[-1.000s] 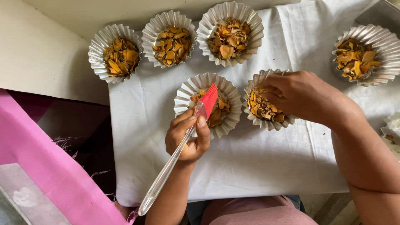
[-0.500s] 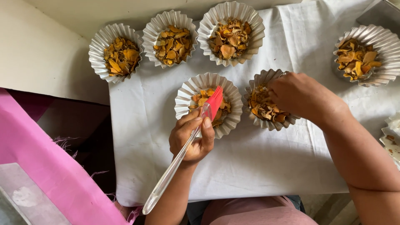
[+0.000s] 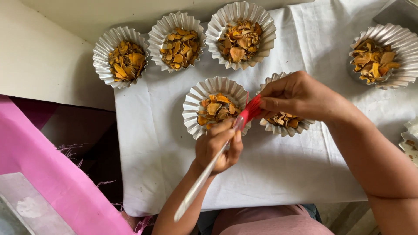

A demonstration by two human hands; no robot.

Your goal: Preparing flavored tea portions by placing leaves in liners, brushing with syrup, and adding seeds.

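Note:
My left hand (image 3: pixel 217 146) grips a brush with a clear handle (image 3: pixel 198 187) and red bristles (image 3: pixel 250 111). The bristle end points up and right, between two fluted foil cups. My right hand (image 3: pixel 300 95) pinches the red bristles with its fingertips. It hovers over the right foil cup (image 3: pixel 283 126), hiding most of it. The cup to the left (image 3: pixel 213 109) holds orange and yellow dried pieces.
Three more filled foil cups (image 3: pixel 121 56) (image 3: pixel 176 41) (image 3: pixel 241 35) line the back of the white cloth (image 3: pixel 283 174). Another filled cup (image 3: pixel 381 56) sits far right, and one cup's edge (image 3: pixel 409 143) shows lower right. Pink fabric (image 3: pixel 56 182) lies at left.
The brush tip has swung right, from over the middle cup to the gap between the two cups. My right hand left the right cup's rim and took hold of the bristles.

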